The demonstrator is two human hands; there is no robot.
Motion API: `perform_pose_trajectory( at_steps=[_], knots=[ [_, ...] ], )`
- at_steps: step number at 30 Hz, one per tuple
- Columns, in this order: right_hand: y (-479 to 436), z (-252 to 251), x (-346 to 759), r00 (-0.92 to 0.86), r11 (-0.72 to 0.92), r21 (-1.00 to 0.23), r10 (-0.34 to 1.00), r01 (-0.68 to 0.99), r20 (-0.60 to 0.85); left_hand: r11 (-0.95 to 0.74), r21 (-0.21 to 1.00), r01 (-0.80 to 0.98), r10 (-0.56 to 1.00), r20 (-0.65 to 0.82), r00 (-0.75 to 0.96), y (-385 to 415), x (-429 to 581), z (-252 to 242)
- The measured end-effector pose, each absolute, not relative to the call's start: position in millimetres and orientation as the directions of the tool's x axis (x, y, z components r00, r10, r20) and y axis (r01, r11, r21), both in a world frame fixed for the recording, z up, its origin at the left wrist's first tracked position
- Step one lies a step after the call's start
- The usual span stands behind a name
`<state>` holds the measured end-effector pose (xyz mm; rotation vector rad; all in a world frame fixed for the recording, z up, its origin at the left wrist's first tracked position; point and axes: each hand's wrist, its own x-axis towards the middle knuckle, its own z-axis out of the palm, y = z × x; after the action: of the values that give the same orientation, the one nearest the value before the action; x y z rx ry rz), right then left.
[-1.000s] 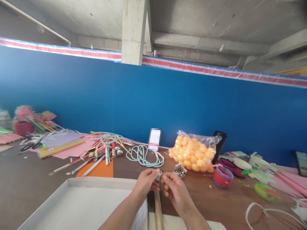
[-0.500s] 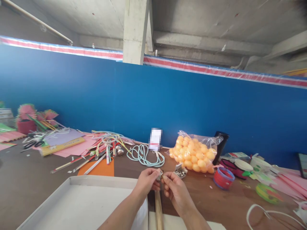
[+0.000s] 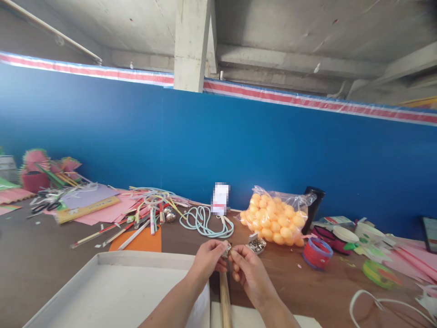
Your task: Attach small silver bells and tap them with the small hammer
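Since neither grip has shifted in the last second, we hold the small metal piece [image 3: 226,250] pinched between left hand [image 3: 208,259] and right hand [image 3: 247,271], over the stick [image 3: 224,298].

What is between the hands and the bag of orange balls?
Head view: a heap of shiny metal bits lies between the bag of orange balls and the right hand, which pinches a silvery piece.

- No word, number or brand can be read anywhere in view
- The white card [image 3: 221,199] standing on the counter [image 3: 41,264] against the blue wall is blurred over, its print illegible
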<state>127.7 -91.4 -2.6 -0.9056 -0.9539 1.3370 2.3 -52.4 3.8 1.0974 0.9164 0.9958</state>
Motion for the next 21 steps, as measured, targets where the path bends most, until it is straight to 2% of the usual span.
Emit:
perform_pose_trajectory(
  at_steps=[21],
  knots=[
    [-91.5, -1.9, 128.4, -0.007, 0.044, -0.937, 0.999, -0.347, 0.049, 0.121, 0.982, -0.144, 0.955, -0.076, 0.285, -53.6, 2.0, 3.1]
  ],
)
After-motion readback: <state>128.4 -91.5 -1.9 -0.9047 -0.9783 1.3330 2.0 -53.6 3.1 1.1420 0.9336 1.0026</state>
